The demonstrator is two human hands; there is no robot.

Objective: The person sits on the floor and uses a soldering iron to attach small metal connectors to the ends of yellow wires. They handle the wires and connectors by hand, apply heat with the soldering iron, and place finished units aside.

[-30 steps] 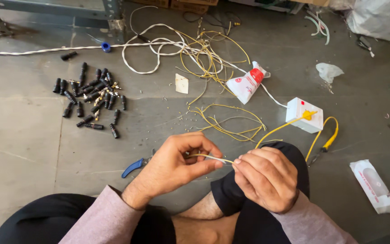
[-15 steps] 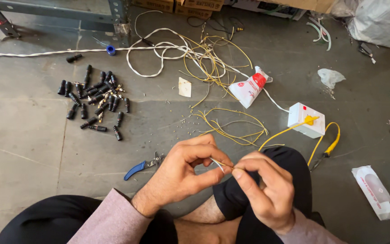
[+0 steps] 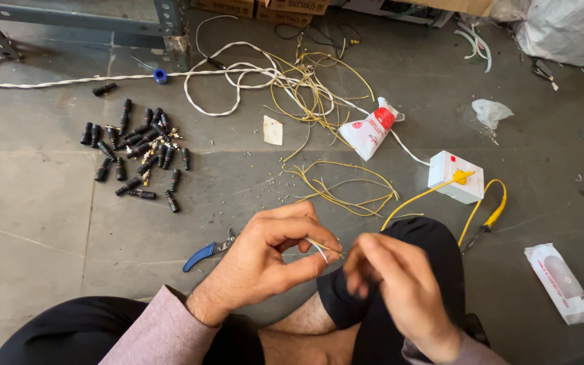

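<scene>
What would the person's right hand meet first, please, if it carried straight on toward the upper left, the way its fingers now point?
Most likely the thin white wire pinched by the left hand; the right hand is blurred, so depth is uncertain.

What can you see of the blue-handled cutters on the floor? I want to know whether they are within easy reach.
The blue-handled cutters lie flat on the grey concrete floor, just beyond the left hand, which hides part of them. One curved blue handle, plastic-coated by the look of it, points left and toward the person; the dull metal head points right, toward the wrist. Whether the blades are open cannot be told. Neither hand touches them; the left hand pinches a thin wire instead. Small wire scraps lie nearby.
</scene>
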